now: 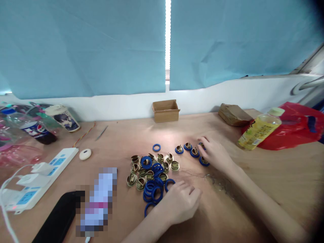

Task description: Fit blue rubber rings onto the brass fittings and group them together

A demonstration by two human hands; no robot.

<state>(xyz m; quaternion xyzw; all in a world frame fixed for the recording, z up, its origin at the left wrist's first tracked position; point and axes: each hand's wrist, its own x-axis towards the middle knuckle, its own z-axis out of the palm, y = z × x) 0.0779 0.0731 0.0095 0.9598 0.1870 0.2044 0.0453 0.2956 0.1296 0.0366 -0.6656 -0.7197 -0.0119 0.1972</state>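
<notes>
My right hand (215, 153) reaches over a small group of brass-coloured metal pieces with blue rings around them (194, 152). Its fingers are apart, close about one ringed piece (202, 145), and another ringed piece (204, 161) lies beside the thumb. Nearer to me, my left hand (184, 201) rests low over the table with its fingers curled inward; whatever they hold is hidden. Just left of it are loose blue rings (157, 194), some stacked. Beyond these sits a cluster of bare round brass-coloured pieces (150, 175) with upright tabs. One blue ring (156, 147) lies apart.
A small open cardboard box (166, 116) stands against the wall. To the right are a brown package (233, 114), a yellow-labelled bottle (260, 130) and a red plastic bag (286, 131). A power strip (54, 173), a phone (98, 199) and a black case (58, 216) lie left.
</notes>
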